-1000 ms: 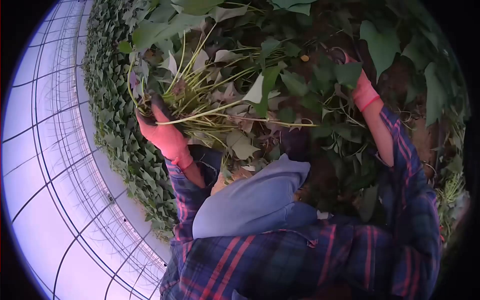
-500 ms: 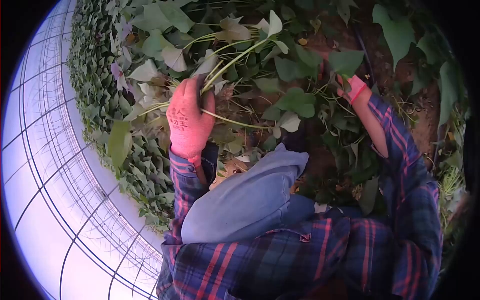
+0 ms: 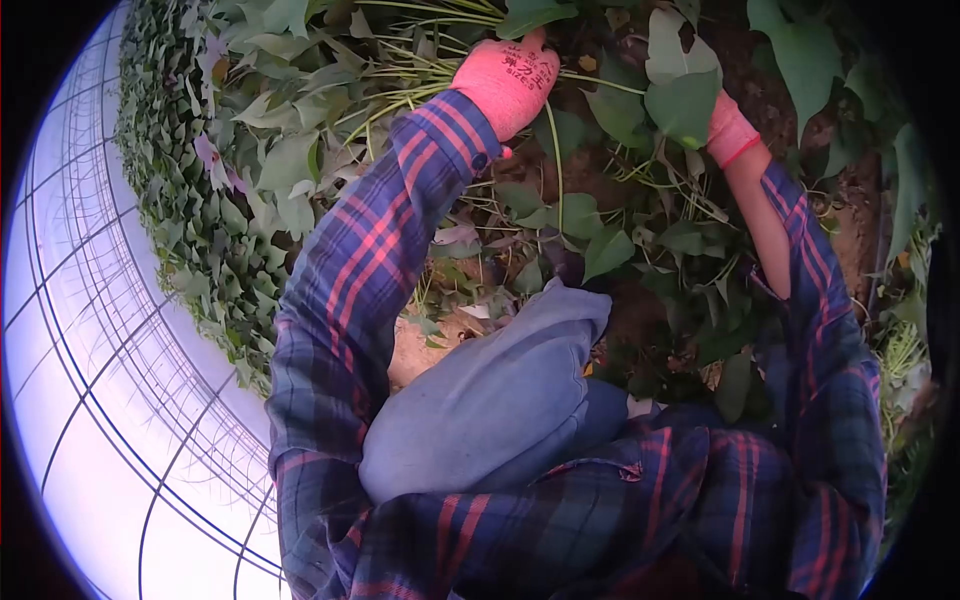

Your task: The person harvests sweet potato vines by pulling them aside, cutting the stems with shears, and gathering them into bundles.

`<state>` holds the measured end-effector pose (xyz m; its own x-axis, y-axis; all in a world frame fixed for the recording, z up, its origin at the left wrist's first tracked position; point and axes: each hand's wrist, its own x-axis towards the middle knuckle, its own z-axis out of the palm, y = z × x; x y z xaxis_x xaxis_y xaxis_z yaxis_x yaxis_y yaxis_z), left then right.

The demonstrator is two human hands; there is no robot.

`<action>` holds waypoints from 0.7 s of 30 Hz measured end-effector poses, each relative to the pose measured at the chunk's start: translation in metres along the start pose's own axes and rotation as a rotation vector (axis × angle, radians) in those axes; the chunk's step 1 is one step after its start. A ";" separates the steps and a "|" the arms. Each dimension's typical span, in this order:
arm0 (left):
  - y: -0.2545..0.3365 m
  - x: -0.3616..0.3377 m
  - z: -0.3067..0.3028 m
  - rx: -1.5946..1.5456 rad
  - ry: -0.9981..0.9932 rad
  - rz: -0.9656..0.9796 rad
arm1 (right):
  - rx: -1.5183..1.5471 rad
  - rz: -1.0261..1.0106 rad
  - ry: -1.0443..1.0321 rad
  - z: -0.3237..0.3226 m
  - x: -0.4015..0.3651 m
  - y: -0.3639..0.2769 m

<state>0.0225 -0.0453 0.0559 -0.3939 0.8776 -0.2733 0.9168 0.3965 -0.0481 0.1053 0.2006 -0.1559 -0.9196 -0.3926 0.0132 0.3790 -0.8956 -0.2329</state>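
My left hand (image 3: 508, 85), in a pink glove with printed lettering, is closed on a bunch of long pale-green sweet potato vines (image 3: 415, 75) near the top of the view. Stems trail from it to the left, and a thin one hangs below it. My right hand (image 3: 730, 132), gloved in pink too, reaches into the foliage on the right. A broad green leaf (image 3: 685, 108) covers its fingers, so their grip is hidden. Thin stems and leaves (image 3: 605, 250) spread between and below both hands.
Bent legs in blue jeans (image 3: 490, 390) are just below the plants. Dense foliage (image 3: 200, 210) with purple flowers (image 3: 208, 155) runs along the left, beside a pale wall with dark grid lines (image 3: 110, 400). Brown soil (image 3: 855, 230) shows at the right.
My left hand has moved up and to the right with the vines, closer to my right hand. My right hand has shifted slightly, its glove cuff now more visible beside the leaf.
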 end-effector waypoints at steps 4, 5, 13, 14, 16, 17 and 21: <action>0.009 0.006 -0.001 0.068 -0.322 -0.176 | 0.162 0.017 -0.009 0.000 -0.016 -0.006; 0.011 0.004 0.004 0.086 -0.385 -0.194 | 0.190 0.018 -0.016 0.002 -0.017 -0.009; 0.014 0.013 0.011 0.022 -0.453 -0.237 | -0.616 0.074 -0.382 0.000 -0.007 0.003; 0.014 0.015 0.008 0.023 -0.449 -0.239 | -0.803 0.047 -0.412 -0.021 -0.001 0.007; 0.017 0.019 0.004 0.007 -0.471 -0.231 | -1.081 0.004 -0.455 -0.072 0.006 0.026; 0.018 0.018 0.006 0.008 -0.471 -0.232 | -1.173 -0.011 -0.468 -0.103 0.006 0.039; 0.024 0.015 0.008 -0.016 -0.339 -0.211 | -0.363 0.131 -0.059 -0.124 0.002 0.064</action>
<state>0.0389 -0.0248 0.0432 -0.5270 0.6384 -0.5610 0.8158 0.5650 -0.1234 0.1153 0.1686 -0.2909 -0.8541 -0.5199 0.0141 0.4221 -0.7086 -0.5654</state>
